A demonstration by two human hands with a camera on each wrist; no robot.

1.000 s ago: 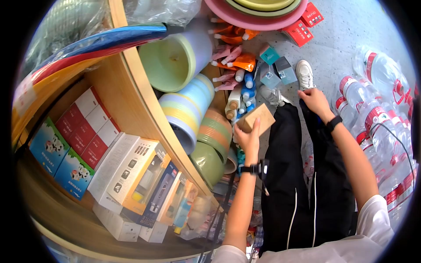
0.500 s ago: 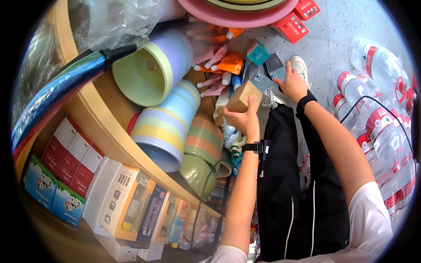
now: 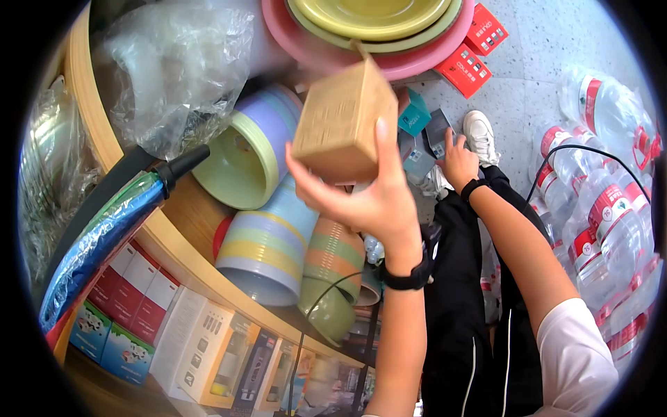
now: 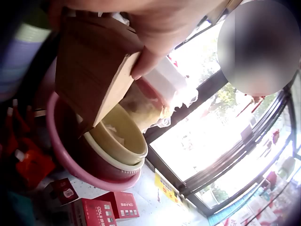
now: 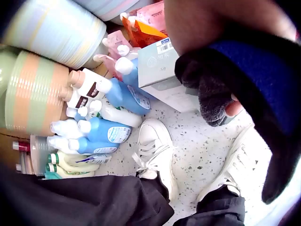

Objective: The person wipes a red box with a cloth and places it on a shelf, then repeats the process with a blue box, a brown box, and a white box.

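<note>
My left hand [image 3: 372, 201] grips a brown cardboard box [image 3: 344, 118] from below, thumb on one side and fingers round the other, raised in front of the shelf. In the left wrist view the cardboard box [image 4: 94, 66] hangs beneath the fingers, overlapping a nest of basins. Down by the shoes, my right hand [image 3: 460, 165] reaches to a dark grey box [image 3: 435, 132], fingertips right at its edge and fingers loosely extended. Beside that box stand a lighter grey box [image 3: 419, 163] and a teal box [image 3: 414, 111]. A dark strap hides most of the right hand in the right wrist view.
Nested basins [image 3: 389, 66] and red boxes [image 3: 467, 71] lie ahead. Large water bottles [image 3: 601, 201] crowd the right. Stacked buckets [image 3: 260, 257], wrapped umbrellas [image 3: 104, 243] and boxed goods line the left shelf. Blue detergent bottles [image 5: 110, 132] stand near the white shoes [image 5: 155, 146].
My left hand has lifted the cardboard box up and forward, closer to the camera. My right hand has moved from the knee to the dark grey box. The view has shifted.
</note>
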